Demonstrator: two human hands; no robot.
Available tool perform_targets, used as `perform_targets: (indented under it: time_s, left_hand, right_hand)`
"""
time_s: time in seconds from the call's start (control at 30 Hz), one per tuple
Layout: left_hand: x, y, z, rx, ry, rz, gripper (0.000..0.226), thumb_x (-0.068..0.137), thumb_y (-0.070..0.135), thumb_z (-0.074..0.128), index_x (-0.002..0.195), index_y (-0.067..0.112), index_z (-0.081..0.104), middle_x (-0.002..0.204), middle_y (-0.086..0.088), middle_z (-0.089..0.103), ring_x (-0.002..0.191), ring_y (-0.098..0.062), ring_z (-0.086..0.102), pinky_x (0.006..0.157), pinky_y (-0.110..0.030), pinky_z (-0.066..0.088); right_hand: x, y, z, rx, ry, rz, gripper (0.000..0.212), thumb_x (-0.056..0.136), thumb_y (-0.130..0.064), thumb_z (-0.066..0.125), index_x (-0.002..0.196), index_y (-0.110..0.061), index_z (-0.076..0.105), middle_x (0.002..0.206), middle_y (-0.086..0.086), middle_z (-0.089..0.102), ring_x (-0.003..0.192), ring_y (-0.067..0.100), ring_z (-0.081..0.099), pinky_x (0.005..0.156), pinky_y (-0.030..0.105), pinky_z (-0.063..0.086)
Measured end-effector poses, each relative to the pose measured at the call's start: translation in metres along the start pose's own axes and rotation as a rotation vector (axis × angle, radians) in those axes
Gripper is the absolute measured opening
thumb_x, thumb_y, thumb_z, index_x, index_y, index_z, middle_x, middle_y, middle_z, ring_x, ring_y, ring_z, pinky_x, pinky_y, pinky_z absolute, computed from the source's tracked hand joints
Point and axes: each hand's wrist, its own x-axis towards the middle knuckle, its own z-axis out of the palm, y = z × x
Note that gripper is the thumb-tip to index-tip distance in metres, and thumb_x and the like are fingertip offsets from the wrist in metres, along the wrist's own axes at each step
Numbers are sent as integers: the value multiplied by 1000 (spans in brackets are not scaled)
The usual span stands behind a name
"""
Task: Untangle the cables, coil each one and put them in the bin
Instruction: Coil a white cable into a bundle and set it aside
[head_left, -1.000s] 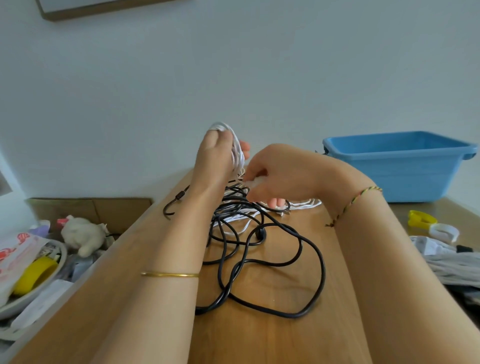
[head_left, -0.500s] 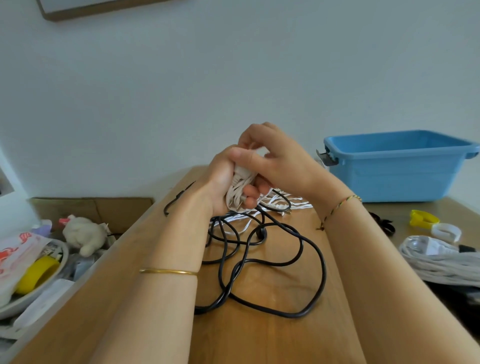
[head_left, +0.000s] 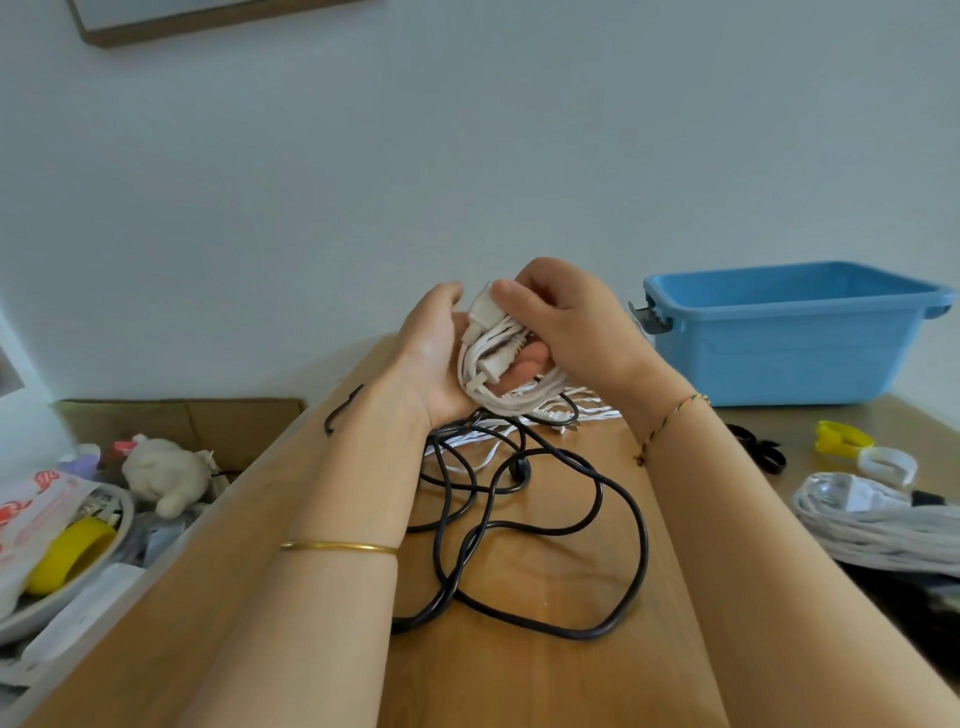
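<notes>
Fingers (head_left: 511, 301) of the right hand (head_left: 571, 322) pinch a white plug end against a bundle of white cable (head_left: 491, 358), which lies in the cupped left hand (head_left: 434, 358) above the wooden surface (head_left: 545, 675). A second ago the left hand was raised with white loops wound around its fingers and the right hand was lower; now the loops sit gathered in the palm and the right hand has come up over them, so the coil looks close to finished and the loose end is probably being tucked in. Left fingers curl partly closed under and around the bundle, two fingertips showing through the strands. Right fingers are closed on the plug and the top of the coil. Several white strands trail from the bundle down onto the surface, toward the wall. A black cable (head_left: 545, 525) sprawls in loose, crossing loops on the surface just below the hands, not yet coiled. To the right of the hands, well apart, stands the blue bin (head_left: 779, 358); no cable shows inside it from this angle. Nearer the viewer than the bin lies another pale coiled cord (head_left: 872, 525).
</notes>
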Motion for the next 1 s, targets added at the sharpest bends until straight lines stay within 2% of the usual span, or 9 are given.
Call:
perform_targets:
  time_s: [0.1,0.2,0.33,0.43,0.53,0.6,0.63,0.77,1.0]
  left_hand:
    - [0,-2,-2,113,-92,113,52,102,41,32,91,0,62,71,-14,67,58,-18,64,53,-25,55]
    - [1,-5,1,232,-32,224,26,102,20,40,95,3,58,70,-10,67,51,-12,57,47,-22,49]
    - [2,-4,-1,245,30,250,26,101,21,41,91,4,58,63,-6,64,45,-9,50,44,-19,40]
    - [4,-2,-6,172,48,212,29,101,21,39,89,4,60,67,-8,64,49,-11,56,46,-20,46]
    - [7,-2,-11,114,111,189,25,100,22,44,97,4,61,82,-11,64,73,-20,62,60,-29,56]
    - [9,-2,-15,147,168,184,23,98,21,50,95,3,63,91,-15,62,86,-27,60,68,-36,58]
    - [9,-2,-16,175,192,181,20,97,18,52,93,2,64,91,-17,62,86,-29,60,67,-37,58]
    - [7,-3,-15,240,233,214,17,90,-2,53,77,0,65,68,-11,64,60,-19,60,54,-27,57]
    - [9,-2,-21,258,83,186,19,91,-4,50,80,5,62,63,-4,61,56,-11,57,52,-21,54]
  right_hand:
    - [3,6,1,-13,166,73,29,94,-32,54,78,-8,50,61,-4,45,55,9,41,52,21,33]
    - [4,7,0,84,226,132,31,95,-36,51,81,-8,50,62,-4,48,48,1,49,49,15,36]
    - [2,8,-11,345,2,288,51,96,-50,41,103,-2,59,78,6,61,68,19,62,62,34,56]
    - [-2,9,-13,247,-79,252,29,97,-29,50,100,-1,57,75,6,60,61,16,61,58,30,58]
    - [-3,10,-13,215,-51,154,22,96,-18,50,97,4,57,67,4,56,50,12,55,50,24,52]
    - [-3,9,-14,194,-35,96,21,96,-15,49,93,3,58,65,4,56,50,13,54,53,26,50]
    - [-3,9,-14,189,-28,65,20,96,-15,50,90,1,58,64,3,56,51,13,53,54,27,49]
    - [-3,6,-10,206,13,-29,17,96,-13,50,83,-5,57,63,2,56,54,14,52,56,30,47]
    - [-1,9,-3,171,89,-55,14,95,-14,52,85,-7,59,59,-3,55,50,5,48,53,25,43]
